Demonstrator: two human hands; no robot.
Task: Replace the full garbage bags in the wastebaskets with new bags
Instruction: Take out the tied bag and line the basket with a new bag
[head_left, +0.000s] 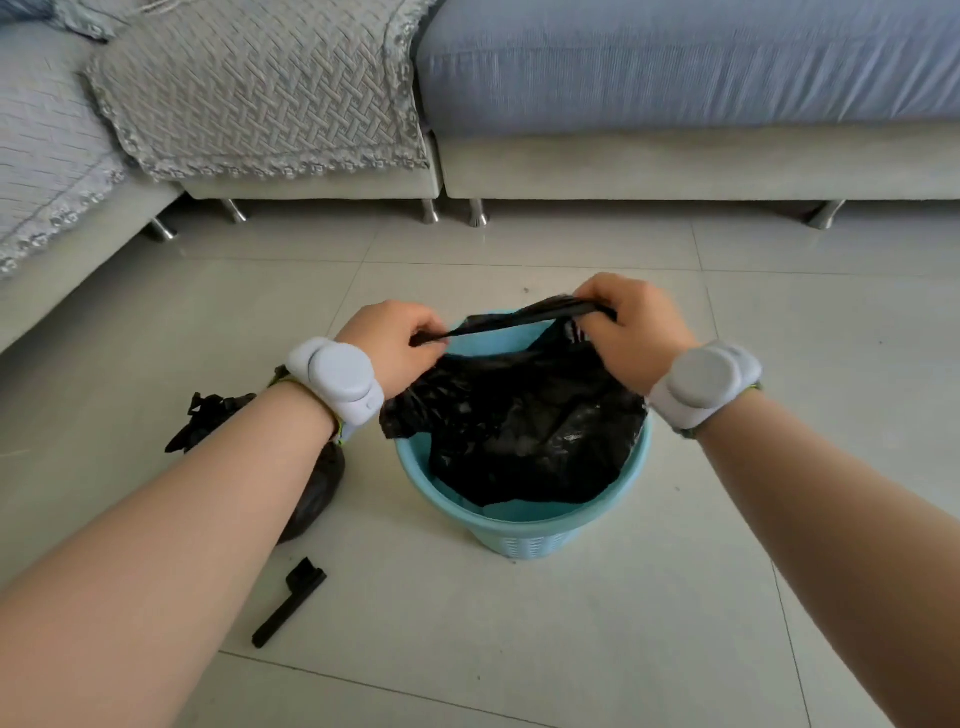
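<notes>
Two sets of fingers are being clenched on one strip of thin black plastic. The fingers (435, 332) of the left hand (400, 345) are pinching one end of the bag's mouth edge (509, 322), and those of the right hand (631, 332) are being curled round the other end, so that the edge is being held taut between them above the far rim.

Below it, the crumpled new black plastic garbage bag (519, 415) is being lowered into the round light-blue plastic wastebasket (519, 543), which is standing on the pale tiled floor (519, 654). The bag's near side is lying loose inside, bare blue wall is being left exposed beneath it, and nowhere is it being folded over the rim yet.

Removal is being judged as done for this basket. A knotted full black garbage bag (208, 415) is lying on the floor just beside the basket on the left, partly hidden under the left forearm. Opening the mouth, cuffing it over the rim and carrying off the full bag are being judged as left to do. Whether other baskets are waiting cannot be told.

A small black folded strip (291, 600), possibly spare bags, is lying nearer the person. Grey wrist units (337, 379) are being worn on both arms, and a pale sofa (675, 161) is standing beyond.

No brand, label or writing is being shown legibly anywhere.
</notes>
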